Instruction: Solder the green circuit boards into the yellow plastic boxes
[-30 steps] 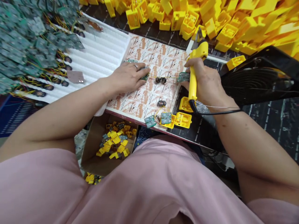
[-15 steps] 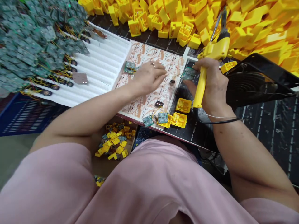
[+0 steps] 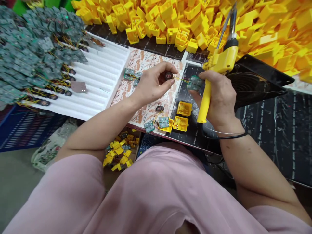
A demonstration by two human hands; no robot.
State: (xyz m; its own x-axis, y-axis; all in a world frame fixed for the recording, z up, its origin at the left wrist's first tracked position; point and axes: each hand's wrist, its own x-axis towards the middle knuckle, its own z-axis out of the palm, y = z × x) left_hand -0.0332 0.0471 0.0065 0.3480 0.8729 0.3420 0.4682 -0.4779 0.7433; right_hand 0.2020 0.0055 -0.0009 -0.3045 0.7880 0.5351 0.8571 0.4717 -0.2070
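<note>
Between thumb and fingertips my left hand (image 3: 153, 83) pinches a small round black speaker (image 3: 168, 75). Thin wires run from it to a green circuit board (image 3: 195, 83), which the thumb and forefinger of my right hand (image 3: 220, 92) grip. That same hand also carries a yellow soldering gun (image 3: 223, 58), its tip pointing up and away from me. Left of my left hand lies another circuit board (image 3: 129, 73) with wires. Nearer my body are an open yellow case (image 3: 184, 109), a second yellow case (image 3: 180, 123) and a circuit board (image 3: 163, 122) resting on yellow plastic.
Yellow cases (image 3: 156, 19) are heaped along the back. Many wired circuit boards (image 3: 26, 58) pile up at left on a white ridged sheet (image 3: 102, 71). A black fan (image 3: 255, 78) stands at right. Below the table edge, a box holds yellow parts (image 3: 119, 149).
My left hand has picked up the black speaker from the patterned sheet. My right hand has raised the circuit board slightly, still holding the soldering gun. The view has shifted a little.
</note>
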